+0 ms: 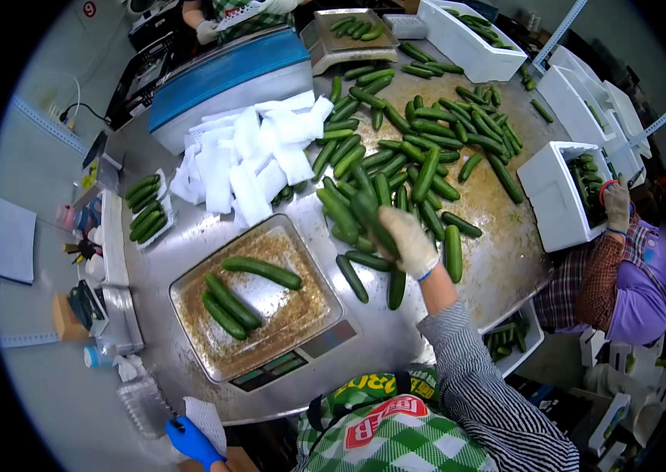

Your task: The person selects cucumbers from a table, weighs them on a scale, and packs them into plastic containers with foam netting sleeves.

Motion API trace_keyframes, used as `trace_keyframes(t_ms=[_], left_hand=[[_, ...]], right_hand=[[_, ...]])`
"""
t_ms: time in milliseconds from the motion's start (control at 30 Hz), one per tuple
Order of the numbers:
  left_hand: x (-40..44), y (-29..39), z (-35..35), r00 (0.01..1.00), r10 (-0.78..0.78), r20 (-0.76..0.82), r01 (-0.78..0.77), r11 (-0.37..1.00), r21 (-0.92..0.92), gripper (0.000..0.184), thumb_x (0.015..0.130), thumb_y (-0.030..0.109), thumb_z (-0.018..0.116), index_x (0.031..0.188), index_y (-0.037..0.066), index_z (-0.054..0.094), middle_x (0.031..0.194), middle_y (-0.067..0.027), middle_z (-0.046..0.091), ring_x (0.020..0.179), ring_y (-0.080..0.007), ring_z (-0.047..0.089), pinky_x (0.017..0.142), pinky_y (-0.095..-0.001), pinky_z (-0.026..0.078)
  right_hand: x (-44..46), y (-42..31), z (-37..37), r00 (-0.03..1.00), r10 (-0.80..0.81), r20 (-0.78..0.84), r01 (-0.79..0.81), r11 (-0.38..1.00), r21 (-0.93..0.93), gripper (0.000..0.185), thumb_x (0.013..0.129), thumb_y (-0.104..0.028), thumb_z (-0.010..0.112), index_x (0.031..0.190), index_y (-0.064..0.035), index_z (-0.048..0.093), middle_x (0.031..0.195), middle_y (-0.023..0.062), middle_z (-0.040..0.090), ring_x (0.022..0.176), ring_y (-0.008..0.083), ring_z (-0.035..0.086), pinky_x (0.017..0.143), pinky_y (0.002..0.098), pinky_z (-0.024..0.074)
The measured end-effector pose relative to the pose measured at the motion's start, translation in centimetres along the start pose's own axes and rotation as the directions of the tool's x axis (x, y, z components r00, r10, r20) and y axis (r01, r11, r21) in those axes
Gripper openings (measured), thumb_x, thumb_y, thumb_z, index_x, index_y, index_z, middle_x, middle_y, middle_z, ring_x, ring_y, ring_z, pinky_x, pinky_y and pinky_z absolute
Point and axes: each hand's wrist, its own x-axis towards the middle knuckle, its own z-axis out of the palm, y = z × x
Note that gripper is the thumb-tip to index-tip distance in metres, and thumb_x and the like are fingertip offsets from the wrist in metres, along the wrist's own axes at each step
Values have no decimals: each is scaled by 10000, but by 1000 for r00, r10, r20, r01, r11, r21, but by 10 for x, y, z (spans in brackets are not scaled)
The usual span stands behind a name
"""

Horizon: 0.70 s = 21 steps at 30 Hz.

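Observation:
My right hand [410,240], in a pale glove, is closed around a dark green cucumber [370,214] at the near edge of a large heap of cucumbers [427,177]. Low at the left, my left hand [193,442], in a blue glove, grips a white textured pad [205,421]. A clear plastic tray [144,405] is just beside that hand. Between my hands stands a weighing scale with a stained metal pan [301,315], and three cucumbers [232,301] rest in it.
White pads [250,149] lie piled by a blue-lidded foam box [230,79]. Packed cucumbers [145,208] sit at the left. A second scale [351,51] holds cucumbers at the back. At right, a co-worker's gloved hand [618,203] holds red-handled scissors over a foam box [553,197].

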Motion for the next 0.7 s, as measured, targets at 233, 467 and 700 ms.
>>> trace_keyframes(t_ms=[233,467,700], left_hand=[[-18,-22,-23,994,-68,-80,66,997,-30,272,928,183,534,1042,-54,606,872,-175,628,744,-251,560,716,-384,468],[-22,-19,-11,995,-102,9,102,991,-81,250,931,174,540,991,-67,571,857,-171,611,733,-251,522,730,-377,465],[-10,-17,-8,994,-68,-81,52,981,-186,205,923,133,553,964,-68,559,824,-155,581,728,-229,501,719,-381,460]], right_hand=[[-20,-17,-44,967,-114,-229,95,991,-94,393,884,-310,654,1101,5,565,807,64,621,600,144,563,551,267,455],[-71,95,-6,874,-231,-428,-194,642,-742,600,752,-323,745,1193,18,523,1029,258,670,944,394,661,878,416,500],[-67,99,-16,978,188,-90,-128,882,453,424,881,-172,643,1225,49,532,965,173,667,823,253,662,721,368,561]])
